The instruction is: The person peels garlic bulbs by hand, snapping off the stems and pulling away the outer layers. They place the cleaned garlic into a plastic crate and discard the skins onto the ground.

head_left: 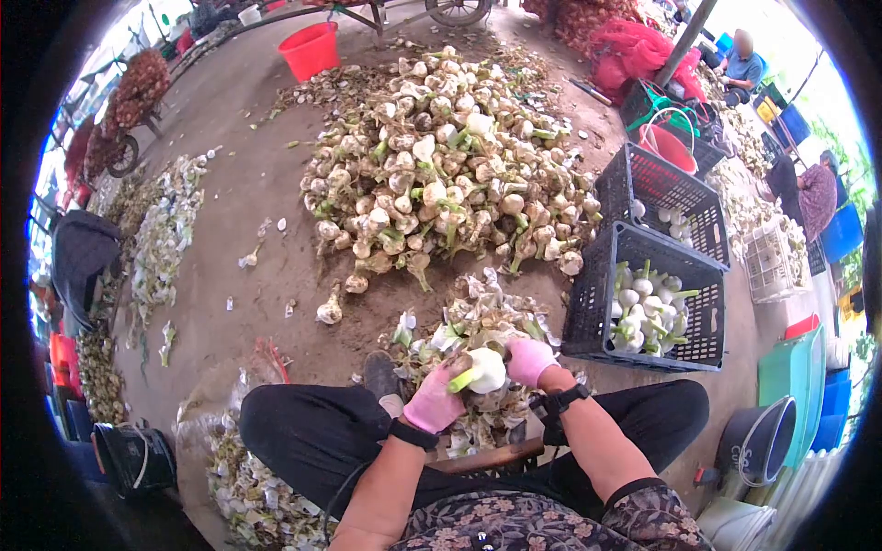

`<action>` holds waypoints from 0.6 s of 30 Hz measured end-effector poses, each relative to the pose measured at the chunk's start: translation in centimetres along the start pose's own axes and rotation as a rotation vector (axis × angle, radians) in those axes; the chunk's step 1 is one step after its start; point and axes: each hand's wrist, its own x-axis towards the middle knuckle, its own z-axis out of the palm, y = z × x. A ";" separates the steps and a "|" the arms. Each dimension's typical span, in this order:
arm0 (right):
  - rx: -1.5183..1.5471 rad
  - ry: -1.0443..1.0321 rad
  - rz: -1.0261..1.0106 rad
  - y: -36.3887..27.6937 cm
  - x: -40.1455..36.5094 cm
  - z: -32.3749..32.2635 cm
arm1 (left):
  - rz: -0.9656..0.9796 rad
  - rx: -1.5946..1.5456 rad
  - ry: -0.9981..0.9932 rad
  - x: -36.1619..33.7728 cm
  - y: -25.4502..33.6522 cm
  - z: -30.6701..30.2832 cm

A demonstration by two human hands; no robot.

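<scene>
I sit with black-trousered legs spread, a heap of garlic peelings (478,317) between my knees. My left hand (434,402), in a pink glove, grips a white garlic bulb (487,370) by its green stem end. My right hand (530,360), also pink-gloved, is closed on the bulb's far side. A big pile of unpeeled garlic bulbs (441,174) lies on the ground in front of me. To my right a black plastic crate (597,303) holds several cleaned white bulbs.
A second black crate (675,188) stands behind the first. A red tub (310,50) is at the far side. Peelings (165,230) line the left. Two people sit at the far right, one (740,60) near red net sacks, another (808,193) lower. Buckets (763,441) stand at my right.
</scene>
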 end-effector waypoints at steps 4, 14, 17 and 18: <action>-0.105 -0.055 0.047 1.9 -1.2 0.6 | 0.319 0.334 -0.031 -0.6 1.3 1.7; 0.526 0.279 -0.243 -6.1 -2.9 -2.8 | 0.517 1.044 0.487 3.3 -0.2 0.5; 1.290 0.073 0.036 -3.1 -1.0 -1.4 | 0.542 1.118 0.641 5.4 1.6 -1.3; 1.516 0.129 0.135 -0.8 -0.8 -1.1 | 0.628 1.049 0.799 6.0 2.9 -1.0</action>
